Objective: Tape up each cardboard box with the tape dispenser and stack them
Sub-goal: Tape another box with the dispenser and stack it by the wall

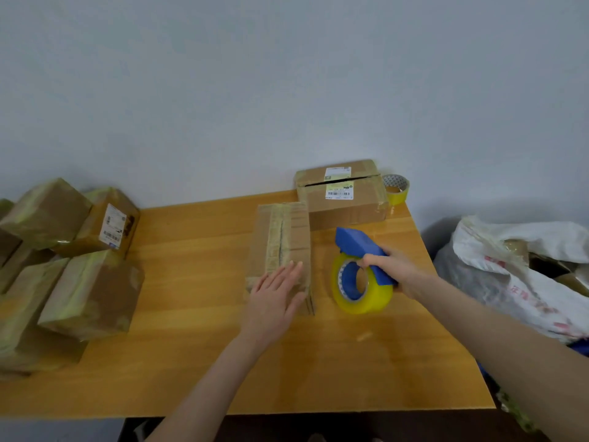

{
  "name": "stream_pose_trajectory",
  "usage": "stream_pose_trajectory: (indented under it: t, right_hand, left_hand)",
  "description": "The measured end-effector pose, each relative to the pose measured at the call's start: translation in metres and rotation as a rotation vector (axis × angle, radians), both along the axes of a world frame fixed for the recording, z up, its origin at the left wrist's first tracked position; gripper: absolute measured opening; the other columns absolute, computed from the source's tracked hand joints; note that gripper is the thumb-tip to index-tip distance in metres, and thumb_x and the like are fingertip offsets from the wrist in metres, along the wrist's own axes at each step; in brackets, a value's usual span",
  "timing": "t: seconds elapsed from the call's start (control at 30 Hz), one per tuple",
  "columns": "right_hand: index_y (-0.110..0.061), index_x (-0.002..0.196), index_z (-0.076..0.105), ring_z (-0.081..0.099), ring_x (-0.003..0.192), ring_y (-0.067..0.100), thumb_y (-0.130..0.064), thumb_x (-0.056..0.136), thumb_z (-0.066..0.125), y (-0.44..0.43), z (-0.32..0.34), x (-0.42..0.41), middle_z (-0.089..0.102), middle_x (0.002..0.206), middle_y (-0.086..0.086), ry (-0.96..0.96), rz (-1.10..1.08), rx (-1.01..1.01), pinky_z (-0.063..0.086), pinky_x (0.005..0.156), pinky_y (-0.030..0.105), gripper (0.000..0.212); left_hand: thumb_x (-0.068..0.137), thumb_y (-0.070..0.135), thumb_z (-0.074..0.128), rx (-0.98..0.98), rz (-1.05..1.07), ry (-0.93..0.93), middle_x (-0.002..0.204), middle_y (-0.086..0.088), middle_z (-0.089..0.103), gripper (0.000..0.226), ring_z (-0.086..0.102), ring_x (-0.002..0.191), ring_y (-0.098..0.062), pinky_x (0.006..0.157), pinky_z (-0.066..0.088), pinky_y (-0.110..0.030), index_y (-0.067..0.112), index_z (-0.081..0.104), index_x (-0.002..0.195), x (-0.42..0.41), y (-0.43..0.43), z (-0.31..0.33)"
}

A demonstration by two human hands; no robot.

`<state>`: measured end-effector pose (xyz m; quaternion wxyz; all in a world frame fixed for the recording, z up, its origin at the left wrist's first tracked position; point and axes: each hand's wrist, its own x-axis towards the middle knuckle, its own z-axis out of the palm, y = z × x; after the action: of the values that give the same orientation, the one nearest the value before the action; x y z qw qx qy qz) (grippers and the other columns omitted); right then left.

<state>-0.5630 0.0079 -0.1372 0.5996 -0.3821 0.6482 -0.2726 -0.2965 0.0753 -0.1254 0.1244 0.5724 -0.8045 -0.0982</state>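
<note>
The right hand [393,269] is gripping the blue plastic tape dispenser with its yellow roll [361,275], just right of the narrow taped cardboard box [282,247]. The left hand [274,296] is lying flat, fingers straight, on that box's near end, mid-table [191,362].

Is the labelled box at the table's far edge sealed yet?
Not sealed: the labelled box shows a dark gap between its top flaps.

A blue tape dispenser [354,242] with a translucent yellow roll is held in the right hand [396,271]. Under the left hand [271,301], a brown cardboard box [299,231] striped with yellowish tape is seen, on an orange-brown, wood-grained table [197,247].
</note>
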Motion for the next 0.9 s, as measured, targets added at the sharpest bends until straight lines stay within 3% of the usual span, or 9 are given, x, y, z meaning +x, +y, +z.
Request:
stream_pose_trajectory:
  t: [0.07,0.2,0.3,0.37,0.47,0.53,0.63,0.77,0.9]
  right_hand:
    - [-0.017,0.123,0.056,0.060,0.087,0.025,-0.022,0.079,0.074,0.000,-0.020,0.007,0.063,0.108,0.009,-0.097,-0.137,0.088,0.051,0.068,0.035,0.048]
    - [-0.012,0.128,0.056,0.063,0.095,0.033,-0.030,0.084,0.071,-0.003,-0.040,0.008,0.064,0.115,0.016,-0.176,-0.199,0.204,0.052,0.086,0.048,0.050]
    - [-0.010,0.122,0.055,0.062,0.099,0.036,-0.045,0.090,0.062,-0.004,-0.038,0.005,0.063,0.111,0.019,0.073,-0.081,0.168,0.051,0.090,0.048,0.048]
    - [-0.005,0.118,0.059,0.060,0.082,0.032,-0.046,0.094,0.057,-0.005,-0.026,0.004,0.062,0.090,0.017,0.334,0.024,0.071,0.048,0.073,0.041,0.048]
    - [-0.004,0.137,0.050,0.061,0.077,0.027,-0.038,0.098,0.053,0.000,0.001,0.023,0.067,0.091,0.015,0.629,0.190,-0.179,0.044,0.065,0.036,0.052]
    - [-0.008,0.148,0.037,0.064,0.103,0.032,-0.041,0.098,0.051,0.011,0.017,0.055,0.066,0.117,0.020,0.615,0.245,-0.281,0.049,0.082,0.039,0.061]
    - [-0.009,0.152,0.025,0.064,0.089,0.022,-0.049,0.098,0.046,0.032,0.025,0.110,0.067,0.108,0.008,0.546,0.334,-0.307,0.051,0.069,0.031,0.070]
    - [-0.016,0.155,-0.004,0.065,0.087,0.027,-0.040,0.101,0.043,0.041,0.020,0.143,0.065,0.108,0.011,0.541,0.274,-0.231,0.055,0.070,0.040,0.076]
    - [-0.017,0.156,-0.003,0.065,0.091,0.027,-0.036,0.101,0.045,0.038,0.016,0.138,0.064,0.116,0.010,0.502,0.278,-0.255,0.055,0.070,0.039,0.075]
  left_hand:
    - [0.100,0.037,0.042,0.019,0.070,0.199,0.153,0.008,0.031,0.053,0.034,0.133,-0.005,0.109,0.029,-0.028,0.028,0.026,0.150,0.000,0.000,0.009]
    - [0.100,0.023,0.046,-0.034,0.248,0.343,0.150,0.004,0.038,0.044,0.037,0.136,-0.010,0.110,0.037,-0.032,0.016,0.042,0.144,0.018,-0.002,0.016]
    - [0.101,0.020,0.044,-0.010,0.375,0.388,0.147,0.003,0.042,0.041,0.037,0.136,-0.013,0.112,0.031,-0.027,0.014,0.044,0.142,0.039,0.005,0.013]
    - [0.101,0.019,0.044,0.009,0.465,0.439,0.144,-0.001,0.046,0.041,0.042,0.133,-0.016,0.111,0.033,-0.030,0.011,0.045,0.141,0.049,0.009,0.011]
    - [0.101,0.023,0.046,0.036,0.595,0.500,0.137,-0.005,0.055,0.043,0.053,0.118,-0.015,0.100,0.039,-0.025,0.010,0.045,0.142,0.053,0.009,0.008]
    - [0.100,0.026,0.047,0.053,0.631,0.532,0.136,-0.004,0.055,0.044,0.053,0.120,-0.015,0.099,0.040,-0.023,0.009,0.045,0.141,0.047,0.005,0.008]
    - [0.100,0.027,0.047,0.132,0.618,0.570,0.140,-0.004,0.053,0.047,0.051,0.126,-0.017,0.103,0.041,-0.027,0.008,0.041,0.144,0.032,-0.006,0.006]
    - [0.102,0.023,0.045,0.190,0.628,0.575,0.131,-0.009,0.059,0.046,0.055,0.116,-0.021,0.079,0.033,-0.013,0.006,0.039,0.144,0.019,-0.009,-0.002]
    - [0.102,0.024,0.043,0.309,0.572,0.650,0.133,-0.001,0.056,0.044,0.053,0.120,-0.019,0.087,0.036,-0.016,0.009,0.042,0.143,0.030,-0.010,-0.005]
